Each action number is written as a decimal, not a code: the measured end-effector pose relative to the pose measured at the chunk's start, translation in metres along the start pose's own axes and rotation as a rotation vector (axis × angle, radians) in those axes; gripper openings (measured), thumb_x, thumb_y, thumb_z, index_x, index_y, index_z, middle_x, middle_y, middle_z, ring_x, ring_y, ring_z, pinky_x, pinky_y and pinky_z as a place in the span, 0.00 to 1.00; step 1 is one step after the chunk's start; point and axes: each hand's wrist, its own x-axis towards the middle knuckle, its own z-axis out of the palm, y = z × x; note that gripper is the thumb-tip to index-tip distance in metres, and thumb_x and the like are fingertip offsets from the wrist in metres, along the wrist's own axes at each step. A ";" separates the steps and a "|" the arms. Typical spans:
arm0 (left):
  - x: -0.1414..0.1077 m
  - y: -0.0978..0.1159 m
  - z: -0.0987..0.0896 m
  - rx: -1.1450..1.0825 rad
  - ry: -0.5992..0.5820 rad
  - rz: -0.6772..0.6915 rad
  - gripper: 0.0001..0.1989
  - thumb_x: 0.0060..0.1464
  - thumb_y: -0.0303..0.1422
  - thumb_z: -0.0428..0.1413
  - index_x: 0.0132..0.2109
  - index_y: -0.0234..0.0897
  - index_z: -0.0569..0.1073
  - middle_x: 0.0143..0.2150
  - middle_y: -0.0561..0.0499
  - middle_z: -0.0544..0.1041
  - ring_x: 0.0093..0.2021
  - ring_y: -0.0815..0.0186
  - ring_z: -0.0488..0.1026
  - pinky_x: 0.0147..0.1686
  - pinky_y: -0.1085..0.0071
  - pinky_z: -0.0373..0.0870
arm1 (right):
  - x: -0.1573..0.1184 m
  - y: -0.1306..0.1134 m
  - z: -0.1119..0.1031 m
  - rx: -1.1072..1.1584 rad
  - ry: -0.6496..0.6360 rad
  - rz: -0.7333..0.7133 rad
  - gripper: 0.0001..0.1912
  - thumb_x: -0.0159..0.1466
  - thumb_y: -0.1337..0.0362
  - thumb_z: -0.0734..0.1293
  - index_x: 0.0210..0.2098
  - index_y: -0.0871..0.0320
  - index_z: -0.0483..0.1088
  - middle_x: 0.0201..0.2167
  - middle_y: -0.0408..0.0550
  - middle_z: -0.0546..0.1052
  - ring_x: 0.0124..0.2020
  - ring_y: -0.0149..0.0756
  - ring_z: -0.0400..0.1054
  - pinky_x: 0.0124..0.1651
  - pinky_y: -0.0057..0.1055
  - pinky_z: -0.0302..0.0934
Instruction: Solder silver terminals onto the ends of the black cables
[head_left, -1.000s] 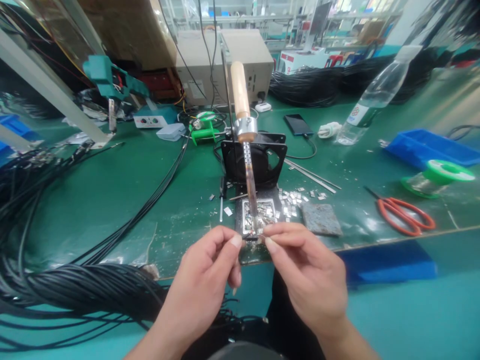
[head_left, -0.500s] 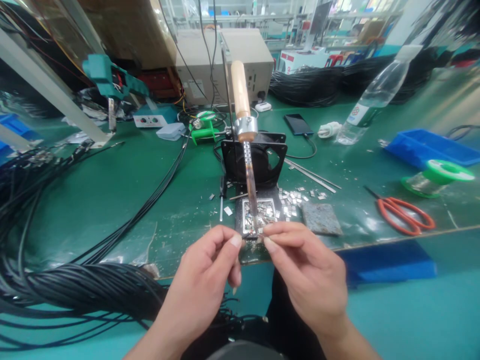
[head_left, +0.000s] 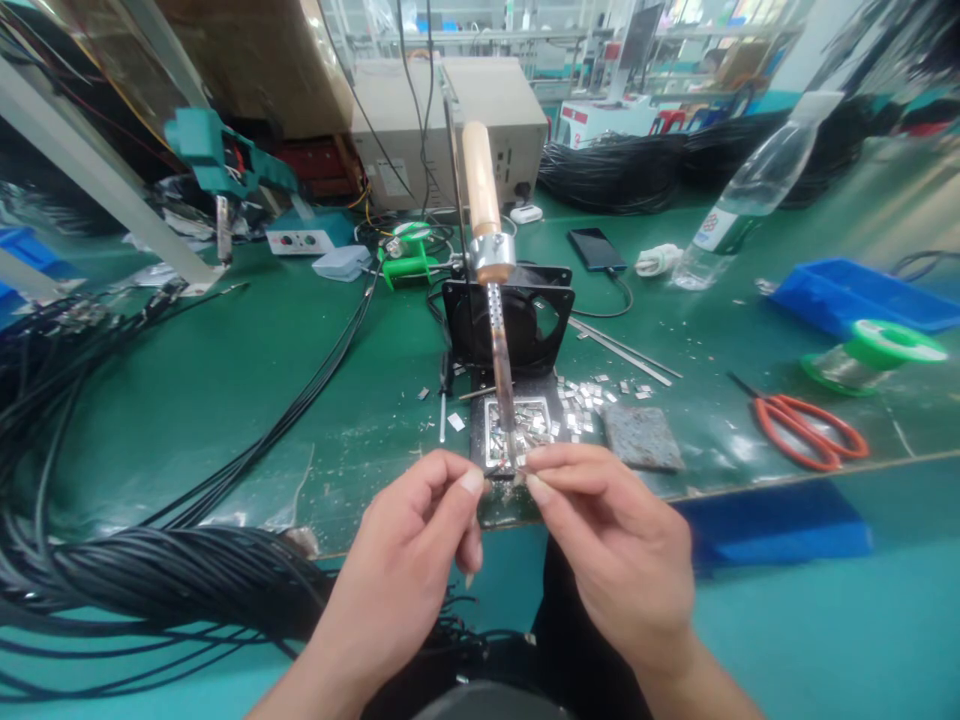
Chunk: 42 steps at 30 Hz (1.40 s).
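Wooden-handled soldering iron is held in a metal clamp, handle uppermost, its long axis running steeply down and toward the person. Its tip ends low, in the gap between the two hands.

Left hand: thumb and forefinger are pinched together on a dark wire, the remaining fingers curled beneath. The wire's free end points rightward, across the line of the iron, and lies at or just beside the tip; contact cannot be confirmed.

Right hand: thumb and forefinger are nearly closed on a thin piece, mostly hidden; its nature cannot be told. These fingertips sit closer to the tip than those of the left hand. In judgement, the governing relation is the wire's end against the tip, with the thin piece facing it from the right.

Directly beyond the fingertips, a shallow tray holds loose metal pieces; a black fan stands behind it.
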 end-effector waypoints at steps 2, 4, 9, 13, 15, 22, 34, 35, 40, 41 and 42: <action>0.001 0.000 0.000 -0.003 0.000 -0.004 0.18 0.71 0.44 0.51 0.34 0.42 0.72 0.23 0.58 0.74 0.27 0.66 0.70 0.34 0.69 0.65 | 0.000 0.000 0.000 0.002 -0.002 0.000 0.10 0.67 0.75 0.72 0.39 0.51 0.79 0.44 0.41 0.83 0.46 0.31 0.78 0.50 0.29 0.73; 0.001 0.001 0.000 -0.010 0.002 -0.006 0.17 0.71 0.44 0.51 0.34 0.42 0.72 0.23 0.58 0.75 0.27 0.66 0.70 0.33 0.69 0.66 | 0.000 0.000 0.000 -0.001 -0.004 -0.007 0.10 0.67 0.75 0.72 0.39 0.51 0.79 0.44 0.41 0.83 0.46 0.32 0.78 0.50 0.29 0.73; 0.001 0.003 0.001 -0.009 -0.002 -0.009 0.17 0.71 0.44 0.51 0.35 0.41 0.72 0.23 0.58 0.74 0.26 0.66 0.70 0.33 0.69 0.65 | 0.001 -0.002 0.000 0.001 -0.003 0.002 0.11 0.67 0.75 0.72 0.39 0.51 0.79 0.43 0.41 0.83 0.45 0.32 0.78 0.50 0.31 0.73; 0.001 0.005 0.002 -0.019 -0.006 -0.003 0.17 0.71 0.43 0.51 0.33 0.41 0.71 0.22 0.58 0.74 0.26 0.67 0.69 0.32 0.70 0.65 | -0.001 -0.002 -0.001 0.010 0.000 0.011 0.11 0.67 0.75 0.72 0.40 0.51 0.79 0.43 0.42 0.83 0.45 0.34 0.78 0.50 0.33 0.73; 0.001 0.006 0.003 -0.026 -0.003 -0.005 0.17 0.71 0.42 0.51 0.33 0.41 0.70 0.22 0.58 0.74 0.25 0.67 0.69 0.31 0.70 0.65 | -0.004 -0.001 -0.001 0.007 0.006 0.006 0.11 0.66 0.76 0.72 0.40 0.51 0.80 0.43 0.43 0.83 0.45 0.34 0.78 0.50 0.32 0.74; -0.001 0.007 0.004 -0.026 -0.013 -0.054 0.16 0.71 0.42 0.50 0.34 0.41 0.70 0.21 0.58 0.73 0.24 0.68 0.69 0.29 0.71 0.64 | -0.007 0.002 0.001 0.000 0.039 0.046 0.09 0.66 0.74 0.73 0.37 0.52 0.79 0.42 0.44 0.83 0.45 0.34 0.78 0.50 0.27 0.75; 0.000 0.004 0.003 -0.025 -0.016 -0.013 0.17 0.71 0.42 0.50 0.35 0.41 0.71 0.23 0.58 0.73 0.26 0.67 0.69 0.32 0.70 0.65 | 0.004 -0.012 0.010 0.029 -0.044 0.377 0.11 0.73 0.57 0.67 0.36 0.55 0.69 0.24 0.41 0.76 0.24 0.31 0.71 0.27 0.26 0.66; -0.001 0.004 0.003 -0.029 -0.017 -0.011 0.16 0.71 0.42 0.50 0.35 0.41 0.71 0.23 0.58 0.73 0.26 0.67 0.69 0.32 0.70 0.65 | 0.004 -0.012 0.011 0.035 -0.042 0.372 0.11 0.73 0.57 0.67 0.36 0.55 0.68 0.23 0.41 0.76 0.24 0.31 0.71 0.27 0.27 0.66; -0.001 0.002 0.002 -0.042 -0.019 0.006 0.17 0.71 0.42 0.50 0.34 0.41 0.71 0.23 0.58 0.73 0.26 0.67 0.70 0.32 0.70 0.65 | 0.006 -0.010 0.015 -0.043 0.009 0.301 0.09 0.71 0.59 0.68 0.36 0.56 0.69 0.24 0.41 0.75 0.23 0.30 0.70 0.26 0.27 0.68; -0.001 0.002 0.002 -0.046 -0.017 0.006 0.17 0.71 0.42 0.50 0.34 0.41 0.71 0.23 0.58 0.74 0.26 0.67 0.70 0.32 0.70 0.65 | 0.007 -0.010 0.015 -0.061 0.018 0.277 0.08 0.71 0.60 0.68 0.36 0.56 0.69 0.25 0.41 0.75 0.23 0.30 0.70 0.27 0.26 0.68; -0.001 0.002 0.002 -0.051 -0.013 0.004 0.17 0.71 0.42 0.51 0.34 0.41 0.71 0.23 0.58 0.74 0.26 0.67 0.70 0.33 0.70 0.65 | 0.007 -0.010 0.016 -0.075 0.025 0.255 0.08 0.71 0.61 0.68 0.36 0.56 0.70 0.25 0.41 0.75 0.23 0.29 0.70 0.27 0.26 0.68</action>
